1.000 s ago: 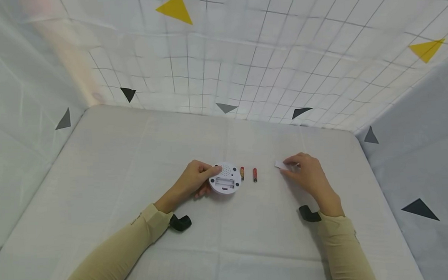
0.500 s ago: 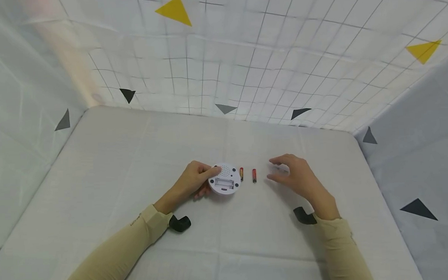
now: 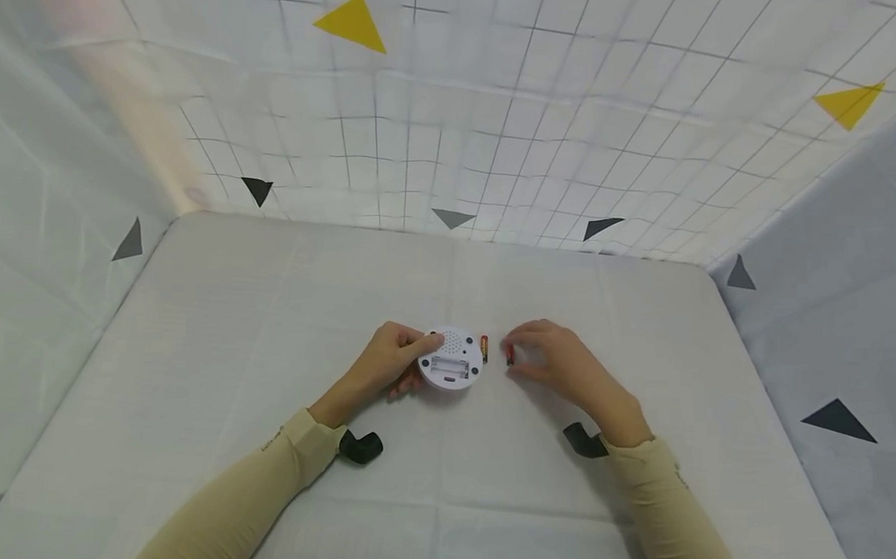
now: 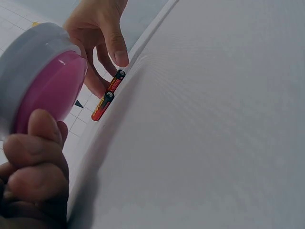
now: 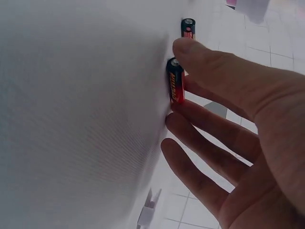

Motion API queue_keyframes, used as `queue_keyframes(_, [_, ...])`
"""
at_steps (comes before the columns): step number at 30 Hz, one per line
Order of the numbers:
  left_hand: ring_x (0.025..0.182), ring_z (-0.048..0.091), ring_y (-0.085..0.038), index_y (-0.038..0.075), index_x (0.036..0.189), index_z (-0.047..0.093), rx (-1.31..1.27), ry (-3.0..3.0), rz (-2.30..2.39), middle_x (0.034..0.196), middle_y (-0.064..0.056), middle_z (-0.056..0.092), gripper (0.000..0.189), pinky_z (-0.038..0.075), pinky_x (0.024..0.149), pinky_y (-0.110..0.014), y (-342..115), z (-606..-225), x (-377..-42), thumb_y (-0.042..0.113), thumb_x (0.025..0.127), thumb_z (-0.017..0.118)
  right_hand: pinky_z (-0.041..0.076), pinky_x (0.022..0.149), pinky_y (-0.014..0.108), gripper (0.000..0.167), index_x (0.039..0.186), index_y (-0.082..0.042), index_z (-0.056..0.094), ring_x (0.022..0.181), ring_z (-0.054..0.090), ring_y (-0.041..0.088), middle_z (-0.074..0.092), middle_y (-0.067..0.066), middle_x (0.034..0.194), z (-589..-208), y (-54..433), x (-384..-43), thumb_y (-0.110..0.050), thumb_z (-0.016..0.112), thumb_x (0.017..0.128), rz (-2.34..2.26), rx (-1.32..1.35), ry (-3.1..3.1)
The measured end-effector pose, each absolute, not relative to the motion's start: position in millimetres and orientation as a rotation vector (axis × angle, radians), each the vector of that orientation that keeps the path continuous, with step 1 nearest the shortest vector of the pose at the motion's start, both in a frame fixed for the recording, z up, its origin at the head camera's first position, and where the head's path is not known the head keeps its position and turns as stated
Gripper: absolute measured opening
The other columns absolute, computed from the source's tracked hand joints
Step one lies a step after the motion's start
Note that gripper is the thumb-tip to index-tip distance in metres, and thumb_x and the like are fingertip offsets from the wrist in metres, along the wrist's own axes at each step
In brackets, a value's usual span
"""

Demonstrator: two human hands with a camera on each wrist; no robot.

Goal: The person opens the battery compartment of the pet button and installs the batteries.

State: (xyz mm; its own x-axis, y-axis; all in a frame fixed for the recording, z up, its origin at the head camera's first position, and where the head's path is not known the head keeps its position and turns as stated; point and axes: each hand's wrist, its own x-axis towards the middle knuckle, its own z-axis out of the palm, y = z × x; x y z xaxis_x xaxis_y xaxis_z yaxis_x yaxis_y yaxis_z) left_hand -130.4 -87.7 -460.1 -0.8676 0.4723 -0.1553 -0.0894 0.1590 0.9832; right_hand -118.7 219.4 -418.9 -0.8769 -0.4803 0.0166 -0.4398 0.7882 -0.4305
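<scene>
My left hand (image 3: 389, 355) grips a round white buzzer (image 3: 451, 339), thumb on its underside and fingers beneath. That underside faces up, showing speaker holes and an uncovered battery compartment (image 3: 448, 366); its pink dome (image 4: 55, 88) shows in the left wrist view. My right hand (image 3: 564, 364) is low at the right-hand red battery (image 5: 176, 83), thumb tip close by one end and fingertip right at the other. Another red battery (image 3: 484, 349) lies between the buzzer and that hand. A small pale battery cover (image 5: 147, 213) lies beyond the right fingers in the right wrist view.
A white cloth covers the table (image 3: 368, 516). White sheeting with grid lines (image 3: 486, 128) rises behind it, and pale walls (image 3: 28, 289) stand at both sides. Dark wrist mounts (image 3: 361, 447) stick out from both cuffs.
My right hand has let go of the small white cover and moved left to the right-hand battery. My left hand keeps the buzzer in nearly the same place.
</scene>
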Motion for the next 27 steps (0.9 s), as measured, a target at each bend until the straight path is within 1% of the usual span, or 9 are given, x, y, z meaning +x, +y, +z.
queue_keyframes(3, [0.035, 0.045, -0.014, 0.004, 0.087, 0.076, 0.353, 2.009, 1.753, 0.054, -0.007, 0.060, 0.041, 0.038, 0.036, -0.025, -87.5, -460.3, -130.4, 0.040, 0.103, 0.067, 0.052, 0.108, 0.050, 0.033, 0.114, -0.010, 0.079, 0.123, 0.065, 0.030, 0.074, 0.007, 0.124, -420.1, 217.5, -118.4, -0.014, 0.091, 0.083, -0.642, -0.758, 2.889])
queue_keyframes(8, [0.035, 0.045, -0.015, 0.004, 0.087, 0.076, 0.345, 2.015, 1.749, 0.054, -0.007, 0.061, 0.040, 0.038, 0.036, -0.026, -87.5, -460.0, -130.6, 0.041, 0.103, 0.067, 0.056, 0.101, 0.047, 0.030, 0.109, -0.008, 0.079, 0.114, 0.067, 0.027, 0.074, 0.007, 0.119, -422.5, 215.3, -119.3, -0.009, 0.091, 0.082, -0.659, -0.802, 2.902])
queue_keyframes(14, [0.035, 0.045, -0.015, 0.004, 0.088, 0.076, 0.345, 2.013, 1.748, 0.055, -0.008, 0.061, 0.040, 0.038, 0.036, -0.026, -87.5, -458.5, -130.2, 0.040, 0.103, 0.067, 0.060, 0.090, 0.041, 0.021, 0.105, -0.005, 0.078, 0.104, 0.069, 0.024, 0.074, 0.008, 0.116, -425.9, 215.7, -120.6, 0.000, 0.084, 0.086, -0.706, -0.861, 2.900])
queue_keyframes(19, [0.036, 0.045, -0.015, 0.004, 0.087, 0.075, 0.344, 2.014, 1.747, 0.055, -0.008, 0.061, 0.041, 0.039, 0.036, -0.026, -87.5, -458.3, -130.1, 0.040, 0.104, 0.067, 0.062, 0.086, 0.037, 0.016, 0.100, -0.003, 0.077, 0.099, 0.071, 0.023, 0.073, 0.010, 0.113, -427.6, 216.6, -120.9, 0.006, 0.080, 0.087, -0.738, -0.893, 2.900])
queue_keyframes(24, [0.036, 0.045, -0.015, 0.004, 0.086, 0.074, 0.351, 2.016, 1.744, 0.055, -0.008, 0.060, 0.041, 0.038, 0.037, -0.025, -87.1, -458.1, -129.9, 0.040, 0.104, 0.067, 0.063, 0.084, 0.038, 0.018, 0.096, -0.002, 0.073, 0.096, 0.071, 0.025, 0.072, 0.010, 0.104, -427.2, 216.7, -120.6, 0.011, 0.079, 0.086, -0.765, -0.822, 2.891])
queue_keyframes(27, [0.036, 0.045, -0.015, 0.004, 0.085, 0.074, 0.353, 2.019, 1.744, 0.055, -0.008, 0.060, 0.040, 0.038, 0.037, -0.025, -87.1, -457.8, -129.9, 0.040, 0.104, 0.067, 0.063, 0.084, 0.039, 0.019, 0.096, -0.004, 0.069, 0.095, 0.071, 0.024, 0.071, 0.007, 0.099, -425.3, 216.5, -120.3, 0.009, 0.080, 0.087, -0.754, -0.704, 2.886])
